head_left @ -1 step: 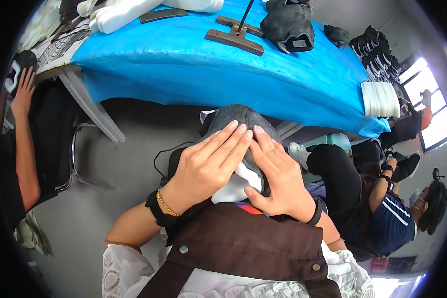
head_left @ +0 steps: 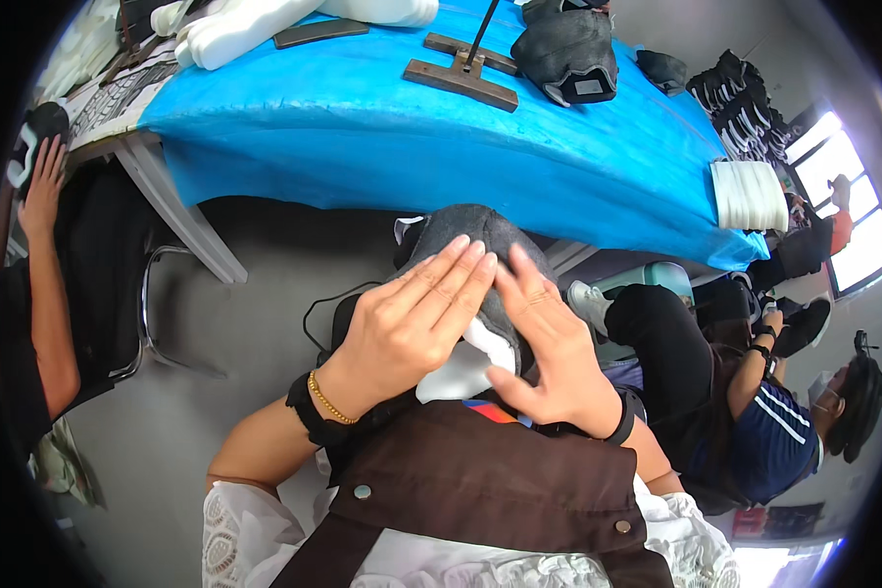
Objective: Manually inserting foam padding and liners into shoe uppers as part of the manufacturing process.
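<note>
On my lap, in front of the apron, rests a dark grey shoe upper (head_left: 472, 223). A smooth white piece (head_left: 453, 378) shows at its near end, partly under my hands; whether it is a form inside or a lining I cannot tell. My left hand (head_left: 409, 318) lies flat over the left part of the upper with its fingers stretched out. On the other side, my right hand (head_left: 551, 343) has straight fingers and the thumb held apart, its fingertips at the middle of the upper. Neither hand grips anything.
A blue-covered table (head_left: 363, 127) stands ahead, carrying white foot-shaped forms (head_left: 255, 29), a metal stand (head_left: 465, 73), grey shoe uppers (head_left: 566, 59) and a stack of white pieces (head_left: 750, 196). A seated co-worker (head_left: 764, 431) is close on the right; another person's arm (head_left: 47, 265) is at the left.
My right hand's fingers have shifted and spread a little, the index finger parting from the others. My left hand and the upper stay almost where they were.
</note>
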The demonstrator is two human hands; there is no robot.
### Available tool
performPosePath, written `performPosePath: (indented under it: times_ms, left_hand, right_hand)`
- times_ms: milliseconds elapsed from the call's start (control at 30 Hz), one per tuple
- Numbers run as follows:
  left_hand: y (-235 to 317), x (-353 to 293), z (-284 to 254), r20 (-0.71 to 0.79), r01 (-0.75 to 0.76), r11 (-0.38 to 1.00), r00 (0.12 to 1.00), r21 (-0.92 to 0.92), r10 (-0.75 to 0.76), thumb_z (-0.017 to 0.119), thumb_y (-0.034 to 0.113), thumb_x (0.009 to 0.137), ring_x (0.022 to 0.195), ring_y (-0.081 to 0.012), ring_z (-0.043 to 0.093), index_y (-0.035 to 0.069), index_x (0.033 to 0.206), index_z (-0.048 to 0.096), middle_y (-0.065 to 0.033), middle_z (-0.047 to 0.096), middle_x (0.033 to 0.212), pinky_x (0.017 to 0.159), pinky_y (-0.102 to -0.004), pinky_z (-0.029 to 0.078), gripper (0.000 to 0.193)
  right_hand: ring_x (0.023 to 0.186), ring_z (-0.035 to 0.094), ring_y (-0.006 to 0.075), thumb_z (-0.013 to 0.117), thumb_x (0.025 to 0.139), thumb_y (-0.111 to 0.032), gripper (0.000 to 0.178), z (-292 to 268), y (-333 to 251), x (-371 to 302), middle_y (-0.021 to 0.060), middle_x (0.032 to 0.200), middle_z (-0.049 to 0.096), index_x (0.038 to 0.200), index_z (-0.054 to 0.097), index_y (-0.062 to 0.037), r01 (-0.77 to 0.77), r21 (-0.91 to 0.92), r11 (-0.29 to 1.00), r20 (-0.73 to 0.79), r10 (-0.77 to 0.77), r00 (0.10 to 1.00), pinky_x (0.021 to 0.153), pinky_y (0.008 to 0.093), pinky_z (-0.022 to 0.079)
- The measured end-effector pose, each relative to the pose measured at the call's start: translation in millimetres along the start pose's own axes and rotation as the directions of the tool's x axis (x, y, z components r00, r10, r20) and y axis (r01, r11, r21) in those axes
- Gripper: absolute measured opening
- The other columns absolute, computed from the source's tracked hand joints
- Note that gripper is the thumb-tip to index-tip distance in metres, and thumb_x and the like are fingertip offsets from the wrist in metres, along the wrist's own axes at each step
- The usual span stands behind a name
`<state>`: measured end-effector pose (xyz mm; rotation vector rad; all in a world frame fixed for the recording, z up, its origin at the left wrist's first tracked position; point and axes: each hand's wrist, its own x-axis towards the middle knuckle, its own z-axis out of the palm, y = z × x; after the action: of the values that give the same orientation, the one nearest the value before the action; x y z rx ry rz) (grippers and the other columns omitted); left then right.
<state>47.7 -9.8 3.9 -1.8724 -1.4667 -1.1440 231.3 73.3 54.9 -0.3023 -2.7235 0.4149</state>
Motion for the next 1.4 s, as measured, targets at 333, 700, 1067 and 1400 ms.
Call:
performPosePath:
  times_ms: [333,700,1067,1400]
  left_hand:
    - [-46.8,30.8,-20.6,-0.217,0.54,0.79,0.767,-0.291,-0.604,0.058,-0.005,0.085,0.074,-0.0235,0.071,-0.005,0.119,0.062,-0.0233,0.068,0.087,0.068,-0.0298,0.053,0.034]
    - [-19.1,-7.8,36.6,0.134,0.684,0.347,0.545,-0.642,-0.828,0.066,0.011,0.088,0.076,-0.0057,0.064,-0.003,0.115,0.065,-0.0132,0.072,0.083,0.068,-0.026,0.05,0.03]
    - [-9.1,-44.2,5.2,0.115,0.748,0.536,0.618,-0.392,-0.778,0.07,0.004,0.08,0.067,-0.0119,0.058,-0.003,0.084,0.058,-0.0079,0.059,0.086,0.058,-0.0239,0.049,0.014]
    - [-5.8,-55.1,12.8,0.755,0.487,-0.583,0.497,-0.65,-0.427,0.049,0.033,0.101,0.121,-0.0135,0.052,0.0,0.14,0.041,-0.006,0.056,0.13,0.101,-0.0289,0.042,0.052]
  right_hand:
    - [0.118,0.055,0.0202,0.035,0.099,-0.033,0.047,-34.9,41.8,-6.2,0.0162,0.114,0.069,0.123,0.061,-0.0018,-0.216,0.36,0.908,-0.558,0.395,0.73,0.116,0.0489,-0.001]
    - [0.069,0.06,0.0144,0.058,0.092,-0.048,0.055,-29.1,51.1,-18.8,0.0086,0.075,0.065,0.116,0.061,0.0015,-0.381,0.304,0.873,-0.195,0.448,0.872,0.066,0.0304,0.047]
    - [0.075,0.066,0.041,0.05,0.096,-0.046,0.053,26.9,74.1,-23.3,0.025,0.079,0.066,0.12,0.059,-0.0001,-0.557,0.071,0.828,-0.155,0.56,0.814,0.07,0.0449,0.05]
    - [0.067,0.062,0.0401,0.053,0.094,-0.044,0.071,15.2,54.1,1.2,0.0234,0.073,0.062,0.147,0.028,-0.0038,-0.636,0.078,0.767,0.027,0.637,0.771,0.066,0.0457,0.047]
